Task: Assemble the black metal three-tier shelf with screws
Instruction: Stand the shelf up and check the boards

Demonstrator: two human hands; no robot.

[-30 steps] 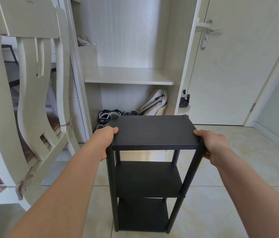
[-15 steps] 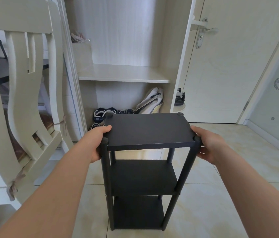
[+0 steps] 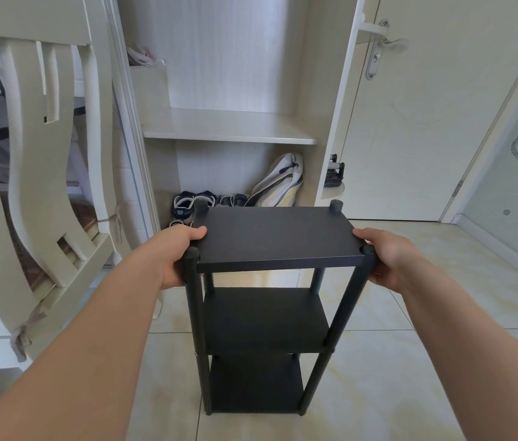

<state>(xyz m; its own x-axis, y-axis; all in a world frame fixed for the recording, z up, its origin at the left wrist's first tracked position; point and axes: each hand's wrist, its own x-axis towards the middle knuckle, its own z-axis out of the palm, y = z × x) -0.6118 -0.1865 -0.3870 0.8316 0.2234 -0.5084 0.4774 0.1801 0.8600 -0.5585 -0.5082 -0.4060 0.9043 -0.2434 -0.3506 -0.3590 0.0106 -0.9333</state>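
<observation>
The black three-tier shelf [image 3: 278, 237] stands upright on the tiled floor in the middle of the view, its four round posts joined to all three boards. My left hand [image 3: 173, 254] grips the left edge of the top board beside the front left post, thumb on top. My right hand [image 3: 385, 256] grips the right edge of the top board by the front right post. No screws or tools show.
An open cream cabinet [image 3: 232, 125] stands straight ahead, with shoes [image 3: 194, 202] and a white bag [image 3: 280, 183] on its floor. A cream chair [image 3: 41, 173] leans at the left. A closed door [image 3: 426, 106] is at the right. Beige floor tiles [image 3: 394, 361] surround the shelf.
The shelf, held by both hands, has shifted forward toward the cabinet and slightly left in view; both hands keep their hold on the top board.
</observation>
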